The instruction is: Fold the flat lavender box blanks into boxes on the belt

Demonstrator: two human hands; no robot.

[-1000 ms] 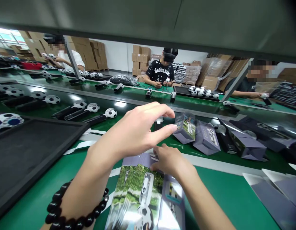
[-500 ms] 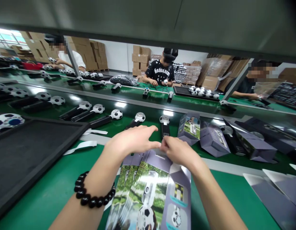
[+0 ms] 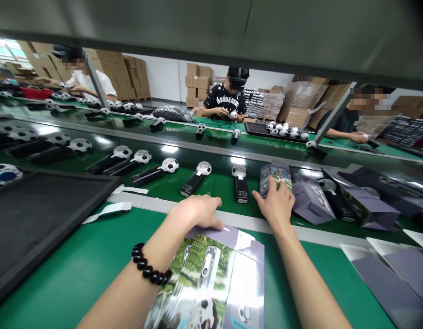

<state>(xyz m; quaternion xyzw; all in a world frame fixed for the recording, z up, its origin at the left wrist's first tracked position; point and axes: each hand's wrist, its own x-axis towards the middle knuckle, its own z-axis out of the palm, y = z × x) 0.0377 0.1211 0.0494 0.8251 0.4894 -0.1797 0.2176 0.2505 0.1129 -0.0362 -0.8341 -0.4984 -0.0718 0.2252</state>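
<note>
My left hand, a black bead bracelet on its wrist, rests with its fingertips on the far edge of a stack of flat printed cartons lying on the green table in front of me. My right hand reaches forward over the belt, fingers spread, touching a folded purple box. A soccer-ball handheld fan with a black handle lies on the belt just left of that hand. Another fan lies further left.
Several more soccer-ball fans lie along the dark belt. More purple boxes sit at right, flat cartons at near right. A black tray is at left. Three people work across the line.
My right hand left the flat cartons and reached forward to the folded box on the belt. My left hand drew back onto the carton stack's far edge. The fans travelled rightward.
</note>
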